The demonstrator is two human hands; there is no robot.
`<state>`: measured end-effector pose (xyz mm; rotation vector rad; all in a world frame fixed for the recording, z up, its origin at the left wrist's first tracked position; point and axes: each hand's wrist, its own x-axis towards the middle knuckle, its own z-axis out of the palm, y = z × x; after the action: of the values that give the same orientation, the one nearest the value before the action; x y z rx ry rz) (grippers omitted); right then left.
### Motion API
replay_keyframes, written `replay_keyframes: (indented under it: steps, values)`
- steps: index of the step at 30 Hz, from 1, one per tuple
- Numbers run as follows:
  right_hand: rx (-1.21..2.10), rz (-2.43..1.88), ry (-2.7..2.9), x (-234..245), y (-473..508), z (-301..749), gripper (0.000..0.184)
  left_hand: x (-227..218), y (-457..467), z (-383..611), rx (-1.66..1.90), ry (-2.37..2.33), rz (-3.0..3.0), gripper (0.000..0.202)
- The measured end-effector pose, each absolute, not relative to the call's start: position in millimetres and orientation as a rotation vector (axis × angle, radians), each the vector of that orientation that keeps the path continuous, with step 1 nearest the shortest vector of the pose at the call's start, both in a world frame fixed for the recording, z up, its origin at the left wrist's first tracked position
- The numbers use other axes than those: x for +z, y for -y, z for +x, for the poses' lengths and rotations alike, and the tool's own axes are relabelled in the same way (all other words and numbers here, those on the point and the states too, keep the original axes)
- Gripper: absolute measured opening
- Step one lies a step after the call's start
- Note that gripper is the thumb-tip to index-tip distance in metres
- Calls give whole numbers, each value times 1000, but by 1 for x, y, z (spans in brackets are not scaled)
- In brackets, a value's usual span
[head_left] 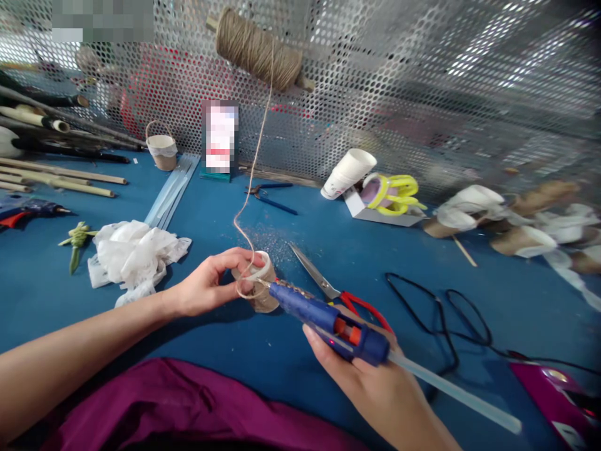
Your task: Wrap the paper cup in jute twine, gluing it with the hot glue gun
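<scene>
My left hand (pixel 213 282) grips a small paper cup (pixel 265 300) wrapped in brown twine, fingers at its rim. A strand of twine (pixel 256 156) runs down from the spool (pixel 258 53) above and loops round by the cup. In my right hand (pixel 361 382) is a blue glue gun (pixel 323 316), held from below, its nozzle pointing left at the cup's upper edge. A long clear glue stick (pixel 460 391) sticks out of the gun's back end. Red-handled scissors (pixel 323 275) lie just behind the gun, their handles partly covered by it.
White lace (pixel 138 257) lies left of the cup, near a green twisted figure (pixel 77 241). Behind stand a small basket (pixel 163 153), a phone (pixel 220 138), pliers (pixel 272 194) and stacked paper cups (pixel 350 172). A black cord (pixel 441 307) curls at right. Perforated metal (pixel 375 81) walls the back.
</scene>
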<state>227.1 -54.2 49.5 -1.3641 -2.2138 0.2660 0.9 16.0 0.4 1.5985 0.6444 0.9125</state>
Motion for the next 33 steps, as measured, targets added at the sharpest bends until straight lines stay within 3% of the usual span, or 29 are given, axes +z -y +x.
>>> replay_keyframes:
  steps: [17,22,33]
  values:
    - [222,-1404,2118,45,55,232,16,2,-17,2,920,-634,1652,9]
    - [385,-1516,2056,53,51,232,23,3,-17,1,912,-615,1656,8]
    - [328,-1508,2059,47,47,235,30,2,-17,0,892,-611,1663,10]
